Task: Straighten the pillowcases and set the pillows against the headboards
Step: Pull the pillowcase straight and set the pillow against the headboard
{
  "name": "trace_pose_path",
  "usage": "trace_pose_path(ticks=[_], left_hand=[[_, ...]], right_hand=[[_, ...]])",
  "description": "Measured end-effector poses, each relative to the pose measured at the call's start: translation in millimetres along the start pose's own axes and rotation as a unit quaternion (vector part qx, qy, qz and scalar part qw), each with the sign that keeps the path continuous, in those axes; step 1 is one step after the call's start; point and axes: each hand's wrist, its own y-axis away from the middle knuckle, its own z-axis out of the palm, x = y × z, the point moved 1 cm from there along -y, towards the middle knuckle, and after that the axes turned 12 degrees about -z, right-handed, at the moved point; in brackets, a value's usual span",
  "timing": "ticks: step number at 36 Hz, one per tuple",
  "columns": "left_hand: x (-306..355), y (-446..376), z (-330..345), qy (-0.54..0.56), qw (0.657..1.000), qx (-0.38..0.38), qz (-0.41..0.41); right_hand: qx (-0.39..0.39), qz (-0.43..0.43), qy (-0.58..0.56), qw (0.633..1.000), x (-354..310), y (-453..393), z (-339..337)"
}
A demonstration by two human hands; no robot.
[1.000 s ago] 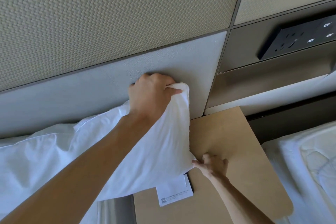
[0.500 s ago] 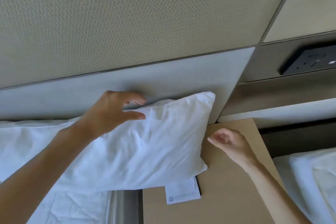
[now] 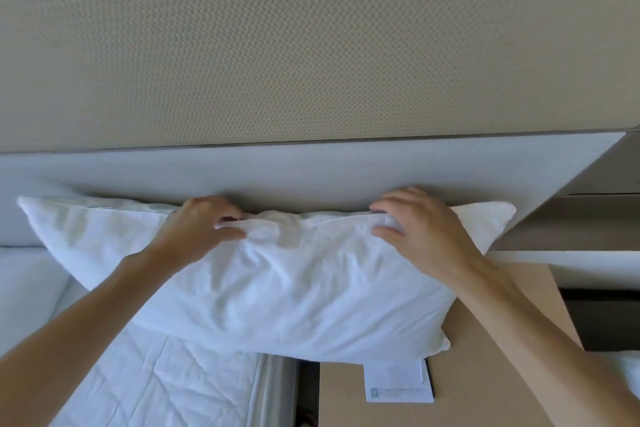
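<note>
Both hands are now brought to the pillow's top edge, where half a second ago the left one lay further left on it and the right one hovered off it above the bench; the view is also swung left, so the socket panel is lost from sight. At far left, the bed [image 3: 145, 388] is seen with its creased white sheet. The white pillow [image 3: 277, 288] is stood lengthwise against the grey headboard [image 3: 311, 170], its left part over the bed and its right end carried past the mattress edge onto the tan bench [image 3: 491, 392]. The left hand [image 3: 197, 229] is reached forward from the lower left, forearm extended, and its grip is clamped on a bunched fold of pillowcase at the upper edge, thumb below and fingers curled over the top. The right hand [image 3: 422, 229] is brought in from the lower right, wrist bent, and its grip is likewise closed on the upper edge, thumb under and fingers hooked behind. A white paper card [image 3: 398, 381] is left on the bench, partly tucked beneath the pillow's lower right corner.
</note>
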Motion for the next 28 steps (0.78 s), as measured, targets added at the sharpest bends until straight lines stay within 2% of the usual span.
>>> trace_pose_path(ticks=[6,10,13,16,19,22,25,28], left_hand=[[-8,-7,-2,0.039,0.998,0.045,0.005],[-12,-4,-9,0.050,0.991,0.118,0.039],[-11,-2,-11,0.073,0.986,0.138,0.047],[-10,-5,-13,0.086,0.988,0.108,0.065],[-19,-10,-17,0.073,0.992,0.004,0.099],[-37,-14,-27,0.089,0.991,-0.079,0.063],[-53,-16,-33,0.038,0.996,-0.075,0.042],[-60,-16,-34,0.049,0.998,-0.014,0.045]], right_hand=[[-0.014,0.019,0.137,0.990,-5,-7,11],[0.074,0.044,0.162,0.983,-8,-7,7],[0.111,0.036,0.165,0.979,-10,-7,8],[0.103,0.024,0.147,0.984,-7,-6,9],[0.062,0.019,0.116,0.991,1,0,5],[0.017,0.048,0.108,0.993,16,10,-3],[-0.017,0.071,0.108,0.991,27,18,-7],[0.001,0.101,0.101,0.990,32,19,-10]])
